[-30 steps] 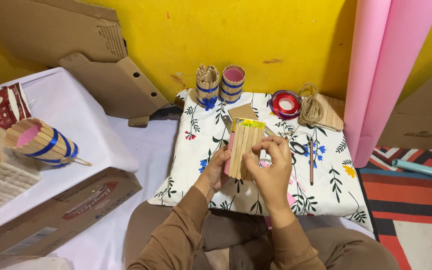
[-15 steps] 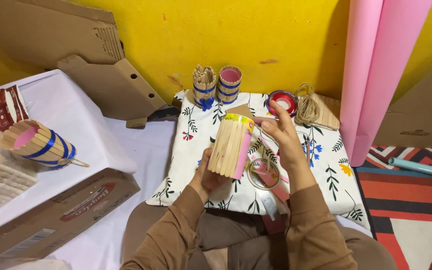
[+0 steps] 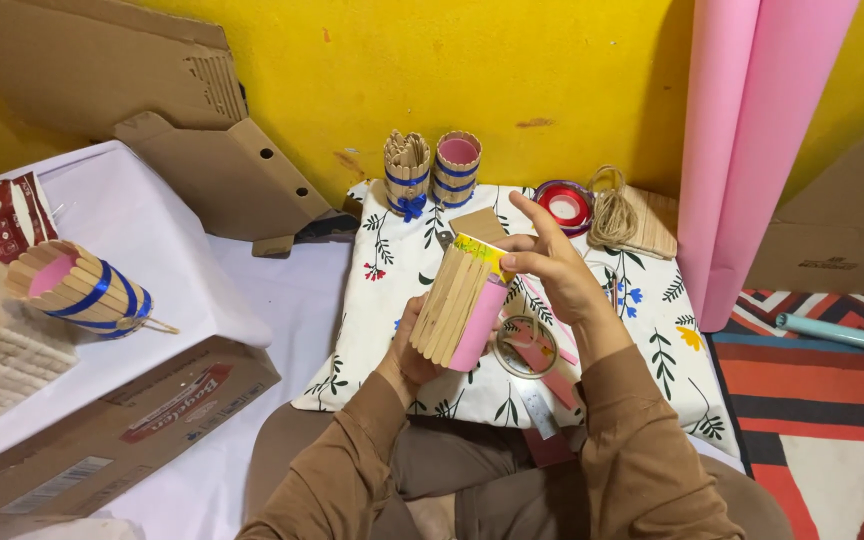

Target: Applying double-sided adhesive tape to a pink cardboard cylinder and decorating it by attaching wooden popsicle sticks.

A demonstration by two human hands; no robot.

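Note:
My left hand (image 3: 410,346) grips from below a pink cup partly clad in wooden craft sticks (image 3: 460,306), tilted with its rim toward the wall. My right hand (image 3: 552,268) pinches the cup's rim at the top, fingers closed on its edge. Under the hands lies a floral cushion (image 3: 642,330) with a clear tape roll (image 3: 525,346) and pink strips beside it.
Two finished stick-covered cups with blue bands (image 3: 432,170) stand at the cushion's far edge, next to a red ribbon spool (image 3: 563,203) and twine (image 3: 612,215). Another banded cup (image 3: 80,287) lies on the white table at left. Cardboard sheets (image 3: 152,110), a cardboard box (image 3: 112,430) and a pink paper roll (image 3: 752,150) surround.
The cup has been tilted and lifted slightly. My right hand rose from the sticks' lower part to the cup's rim, uncovering the tape roll on the cushion.

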